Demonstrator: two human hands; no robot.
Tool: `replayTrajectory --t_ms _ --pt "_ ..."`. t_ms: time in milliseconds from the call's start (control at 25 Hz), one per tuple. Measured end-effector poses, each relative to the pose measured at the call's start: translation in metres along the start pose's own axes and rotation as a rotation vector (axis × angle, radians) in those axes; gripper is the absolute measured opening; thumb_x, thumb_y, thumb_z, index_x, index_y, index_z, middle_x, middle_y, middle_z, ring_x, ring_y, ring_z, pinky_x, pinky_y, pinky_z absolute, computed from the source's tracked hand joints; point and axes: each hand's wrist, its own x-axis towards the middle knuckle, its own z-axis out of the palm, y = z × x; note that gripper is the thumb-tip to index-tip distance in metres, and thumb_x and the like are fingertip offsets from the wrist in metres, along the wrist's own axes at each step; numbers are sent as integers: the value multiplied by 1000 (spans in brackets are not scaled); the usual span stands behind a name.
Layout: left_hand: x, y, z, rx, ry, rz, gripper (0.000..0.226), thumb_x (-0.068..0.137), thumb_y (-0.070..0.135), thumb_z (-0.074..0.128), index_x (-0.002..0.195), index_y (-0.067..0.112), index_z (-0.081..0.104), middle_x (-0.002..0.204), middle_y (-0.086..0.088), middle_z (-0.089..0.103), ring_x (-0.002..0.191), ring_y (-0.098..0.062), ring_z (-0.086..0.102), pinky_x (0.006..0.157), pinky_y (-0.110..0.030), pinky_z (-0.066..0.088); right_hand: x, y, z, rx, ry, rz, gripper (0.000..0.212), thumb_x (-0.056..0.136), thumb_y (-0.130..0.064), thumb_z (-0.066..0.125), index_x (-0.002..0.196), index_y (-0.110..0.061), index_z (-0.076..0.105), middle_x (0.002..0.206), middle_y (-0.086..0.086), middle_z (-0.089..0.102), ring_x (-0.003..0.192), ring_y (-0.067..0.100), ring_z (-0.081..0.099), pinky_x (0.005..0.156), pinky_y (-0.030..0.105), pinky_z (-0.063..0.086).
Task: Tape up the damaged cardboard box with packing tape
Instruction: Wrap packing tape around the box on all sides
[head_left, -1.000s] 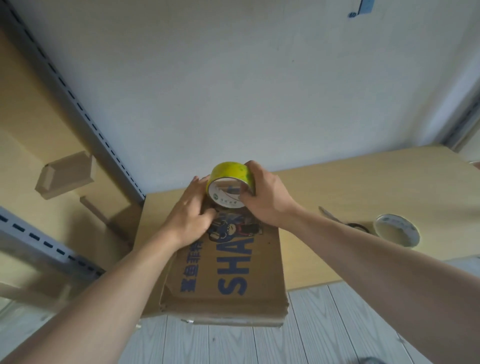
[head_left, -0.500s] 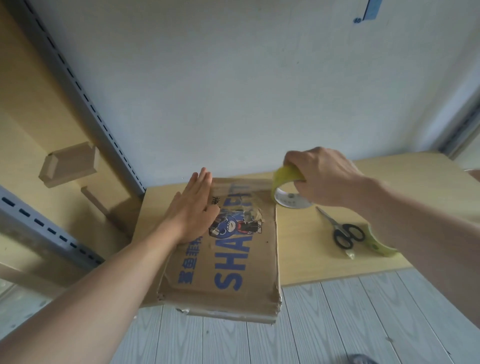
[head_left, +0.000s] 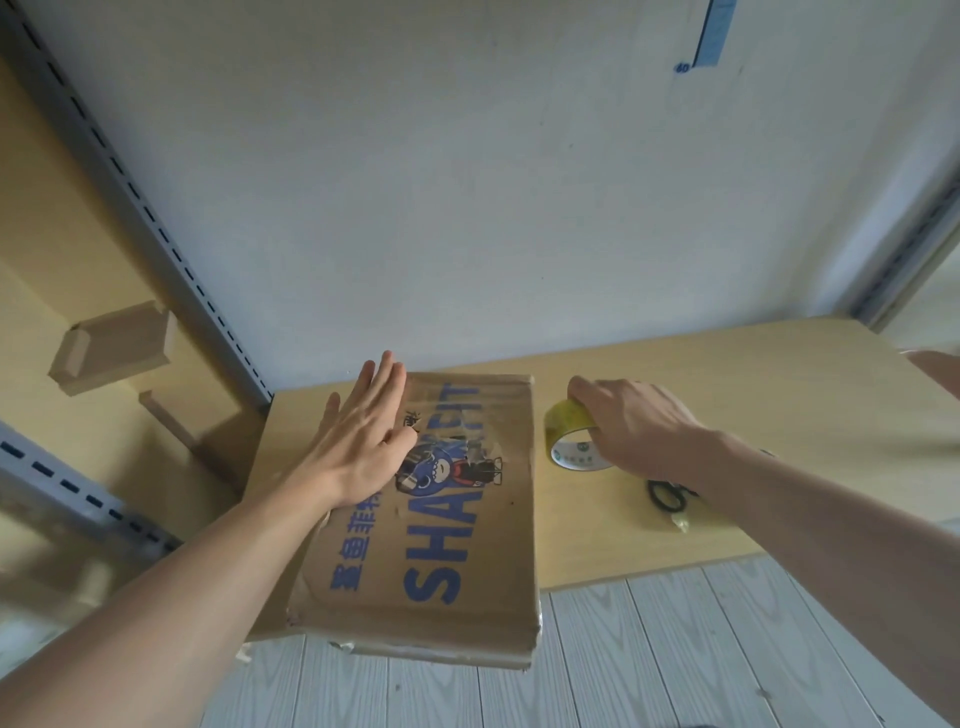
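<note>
1. A pale wall (head_left: 467, 182) fills the upper view. A slotted metal upright (head_left: 156, 218) runs down its left side to the back left corner of the table.
2. The wooden table (head_left: 753, 395) is cut off at the right frame edge. Bare surface is seen to the right of the box and behind the tape. Grey plank floor (head_left: 675, 649) lies below its near edge.
3. The cardboard box (head_left: 493, 545) lies flat on the left part of the table, and its near end juts past the table edge over the floor. The near corners are crushed and ragged. Part of the blue print is hidden under the left hand.
4. The left hand (head_left: 358, 447) is laid flat on the far left part of the box top, with the fingers straight and together, pressing down.
5. The right hand (head_left: 634, 426) is held to the right of the box, with its fingers curled over the top of the tape roll, gripping it.
6. The tape roll (head_left: 563, 421), yellowish, is seen on its edge just beside the right side of the box, with a narrow gap between them. Whether it rests on the table cannot be told.
7. The scissors (head_left: 665, 493) are mostly hidden under the right forearm, and only the black handle loops are seen.
</note>
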Motion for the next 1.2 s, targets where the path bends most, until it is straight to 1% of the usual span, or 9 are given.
replayTrajectory --t_ms 160,360,480,600,680,760,920,1080,1200 --pt "-1 -3 2 132 57 150 73 89 57 9 159 38 2 165 21 -17 147 4 -29 117 -56 -24 -4 -5 20 151 17 16 10 91 -12 42 95 -19 36 82 3 53 67 33 51 52 33 34" --pt "-2 2 -2 148 41 306 66 95 52 7 159 35 14 167 21 0 147 14 -12 126 -54 -2 -2 -2 24 188 32 36 11 89 -10 44 95 -17 38 81 3 52 68 35 52 53 34 34" --pt "-8 19 -3 213 -75 235 69 97 61 3 159 31 -4 165 18 -18 146 12 -22 126 -52 -8 -1 -3 26 188 21 37 12 88 -9 44 96 -16 39 82 3 52 69 36 53 54 35 36" --pt "-15 51 2 285 -189 82 91 89 78 6 155 24 -26 157 5 -40 146 -9 -36 121 -55 -18 0 -2 27 205 12 47 12 88 -9 43 95 -16 37 82 4 52 70 37 53 55 37 40" --pt "-11 79 6 261 -172 90 107 79 90 7 153 22 -30 155 -2 -43 147 -17 -36 118 -59 -19 0 -2 26 214 6 39 11 89 -9 42 94 -16 36 83 4 52 70 37 54 56 40 45" --pt "5 106 13 253 -132 110 120 75 95 22 154 21 -30 157 -4 -42 148 -21 -35 118 -63 -17 -2 -3 25 229 -6 30 11 91 -10 43 92 -18 35 84 2 52 71 37 55 58 42 49" --pt "43 124 11 273 -209 -62 127 75 74 64 156 31 -24 167 -9 -23 151 -38 -25 114 -75 -5 -4 -2 25 269 5 41 16 88 -8 44 92 -21 34 87 6 56 71 37 54 60 43 49" --pt "50 119 11 116 -236 -78 106 79 47 69 159 31 1 158 -5 15 151 -33 -2 113 -76 4 -8 8 35 419 11 139 30 84 -6 49 112 -16 42 90 12 61 74 36 56 62 42 50" --pt "43 115 13 -21 -128 -57 99 77 33 73 157 31 14 152 -2 22 150 -25 5 114 -73 1 -19 18 35 541 79 303 28 83 -13 58 109 -20 50 92 7 64 80 31 57 68 40 50"
